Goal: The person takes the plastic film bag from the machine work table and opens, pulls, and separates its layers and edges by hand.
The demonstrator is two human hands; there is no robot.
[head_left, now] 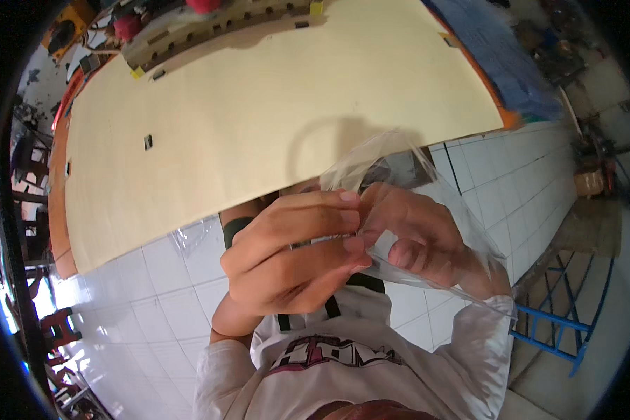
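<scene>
A clear plastic bag (437, 185) hangs between my hands in front of my chest, just off the near edge of the table. My left hand (290, 248) is closed, its fingertips pinching the bag near its left side. My right hand (416, 234) shows through the film, fingers curled and pressed toward the left fingertips. Whether that hand is inside the bag or behind it, I cannot tell. The bag's film spreads over the right wrist, down to the white sleeve. Anything small between the fingertips is hidden.
Ahead lies the cream-topped table (224, 126), bearing a few small black pieces (148, 142). A long wooden block with holes (217, 35) stands at its far side. Blue cloth (497, 56) lies along the right edge. A blue metal frame (560, 322) stands on the tiled floor at right.
</scene>
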